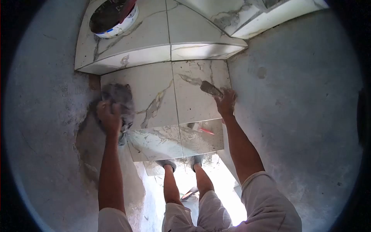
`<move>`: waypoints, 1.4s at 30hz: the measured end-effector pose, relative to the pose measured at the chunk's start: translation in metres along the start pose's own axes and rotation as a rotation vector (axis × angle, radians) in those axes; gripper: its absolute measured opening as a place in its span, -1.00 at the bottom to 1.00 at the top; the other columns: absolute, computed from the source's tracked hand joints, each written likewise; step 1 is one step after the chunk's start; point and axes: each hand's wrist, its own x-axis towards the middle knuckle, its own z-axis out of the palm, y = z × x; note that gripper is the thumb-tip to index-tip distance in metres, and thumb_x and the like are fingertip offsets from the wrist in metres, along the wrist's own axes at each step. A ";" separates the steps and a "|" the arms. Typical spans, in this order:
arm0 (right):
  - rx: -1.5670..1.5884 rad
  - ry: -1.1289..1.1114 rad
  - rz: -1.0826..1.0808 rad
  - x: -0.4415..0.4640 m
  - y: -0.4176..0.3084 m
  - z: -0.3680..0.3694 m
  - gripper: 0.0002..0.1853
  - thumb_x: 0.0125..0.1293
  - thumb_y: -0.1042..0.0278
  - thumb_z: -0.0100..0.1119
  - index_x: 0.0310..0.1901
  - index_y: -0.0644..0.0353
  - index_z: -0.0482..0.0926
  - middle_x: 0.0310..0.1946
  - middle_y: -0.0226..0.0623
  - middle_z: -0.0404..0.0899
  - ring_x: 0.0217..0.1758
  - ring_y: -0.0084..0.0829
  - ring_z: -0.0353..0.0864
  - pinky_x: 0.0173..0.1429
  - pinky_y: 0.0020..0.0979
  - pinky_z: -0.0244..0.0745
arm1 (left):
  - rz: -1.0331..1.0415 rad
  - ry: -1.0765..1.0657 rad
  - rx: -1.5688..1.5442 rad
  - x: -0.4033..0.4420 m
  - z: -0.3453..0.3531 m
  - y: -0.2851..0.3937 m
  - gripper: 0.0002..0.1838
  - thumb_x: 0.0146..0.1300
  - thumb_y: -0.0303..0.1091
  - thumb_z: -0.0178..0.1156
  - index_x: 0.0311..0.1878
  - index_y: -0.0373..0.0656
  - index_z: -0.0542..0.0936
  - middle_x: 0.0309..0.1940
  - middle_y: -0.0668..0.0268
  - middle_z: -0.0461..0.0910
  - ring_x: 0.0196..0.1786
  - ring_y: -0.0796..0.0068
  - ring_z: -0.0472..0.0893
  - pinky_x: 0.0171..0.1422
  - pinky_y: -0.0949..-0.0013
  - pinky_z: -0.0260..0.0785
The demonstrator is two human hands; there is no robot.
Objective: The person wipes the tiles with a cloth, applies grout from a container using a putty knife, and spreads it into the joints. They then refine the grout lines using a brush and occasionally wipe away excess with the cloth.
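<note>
On the left end of a marbled stair tread, my left hand (110,116), smeared by motion, grips a bunched dark grey rag (119,96). The rag lies against the tread where it meets the wall. At the tread's right end my right hand (227,102) is closed around a small trowel (210,88). Its mortar-stained blade points up and left over the tile. The tile (154,89) between the hands has grey veins, a dark joint down its middle and a few dirt specks.
A white bucket (125,27) with dark contents and a red handle-like piece stands on the step above. A red-handled tool (206,131) lies on the step below. Grey plastered walls (293,96) flank the stairs. My feet stand lower down.
</note>
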 end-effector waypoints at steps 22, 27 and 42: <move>0.685 -0.483 0.571 -0.321 0.028 -0.128 -0.74 0.27 0.35 0.22 -0.17 0.28 0.37 -0.38 -0.23 0.54 -0.35 -0.43 0.51 -0.21 -0.35 0.42 | 0.452 0.104 -0.268 -0.007 0.231 0.390 -0.55 -0.04 -0.32 0.26 0.01 -0.01 0.54 -0.06 0.19 0.55 -0.13 0.04 0.50 -0.13 -0.04 0.33; 0.655 -0.531 0.681 -0.345 0.033 -0.159 -0.80 0.28 0.46 0.19 -0.17 0.28 0.37 -0.32 -0.17 0.59 -0.29 -0.34 0.58 -0.14 -0.30 0.47 | 0.543 -0.196 -0.294 -0.059 0.207 0.378 -0.60 0.03 -0.31 0.21 0.01 -0.01 0.52 -0.10 0.25 0.54 -0.10 0.11 0.50 -0.09 -0.01 0.29; 0.341 -0.570 0.865 -0.444 -0.031 -0.274 -0.75 0.32 0.32 0.16 -0.15 0.27 0.35 -0.43 -0.05 0.57 -0.38 -0.17 0.58 -0.30 -0.23 0.42 | -0.163 -0.720 -1.215 -0.156 -0.029 0.189 -0.69 0.28 -0.32 0.08 0.01 -0.29 0.47 -0.15 0.18 0.55 -0.06 0.35 0.54 0.11 0.33 0.35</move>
